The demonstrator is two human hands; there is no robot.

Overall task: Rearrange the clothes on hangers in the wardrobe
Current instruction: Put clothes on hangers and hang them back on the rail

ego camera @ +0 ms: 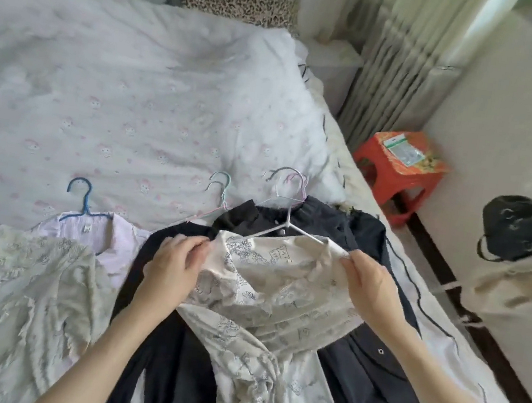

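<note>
Bed point(110, 83) strewn with hangered garments. Left hand point(177, 262) and right hand point(367, 287) each pinching one side of printed cream garment's point(275, 281) neckline, fingers clamped on cloth, over white hanger point(283, 229) atop dark dress point(368, 243). Risks: neckline slipping off one hanger arm; hook snagging neighbouring hooks; dark dress dragged along.

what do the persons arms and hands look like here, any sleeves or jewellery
Both forearms are bare as far as the frame shows: no sleeve or cuff is visible on either one. The left hand and the right hand wear no gloves, and no watch, bracelet or ring can be seen on the parts in view. The fingernails are too small and blurred to tell whether they are painted.
</note>
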